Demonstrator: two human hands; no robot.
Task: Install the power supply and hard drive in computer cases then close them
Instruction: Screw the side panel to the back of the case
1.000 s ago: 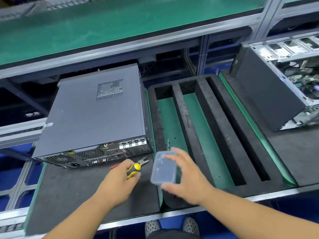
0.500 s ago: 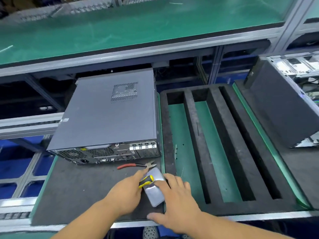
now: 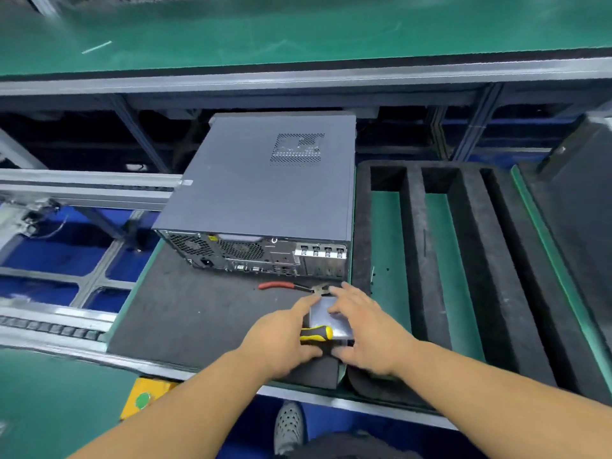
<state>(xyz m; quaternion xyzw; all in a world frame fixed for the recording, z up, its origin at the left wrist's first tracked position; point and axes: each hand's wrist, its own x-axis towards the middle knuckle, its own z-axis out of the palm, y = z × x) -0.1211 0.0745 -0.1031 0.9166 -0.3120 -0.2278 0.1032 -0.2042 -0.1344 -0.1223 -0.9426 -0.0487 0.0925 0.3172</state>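
Two hands meet over one small clear plastic box (image 3: 331,318) at the near edge of the black foam pallet (image 3: 198,313). Your left hand (image 3: 281,339) curls round a yellow-and-black screwdriver handle (image 3: 317,333) while its forefinger reaches onto the box's left edge. Your right hand (image 3: 367,332) lies over the box with fingers spread, fingertips on its far rim and thumb near its front corner. Whether the box is being opened or just steadied, I cannot tell; the blur hides that.

Just behind your hands sits the grey metal computer case (image 3: 265,190), lying flat with its side panel already on and its rear ports facing you. Red-handled pliers (image 3: 291,286) rest on the foam between the case and the box, touching neither hand.

My reading: this case is closed, and you are at the fastening step, going to the box for screws with the driver ready. Next you need a fine pinch from the right hand, so the lid must come off first. Keep the driver tucked in your left palm, and mind the pliers' jaws right by your fingertips.

To the right, the slotted black foam tray (image 3: 477,276) stands with its green-bottomed channels bare.
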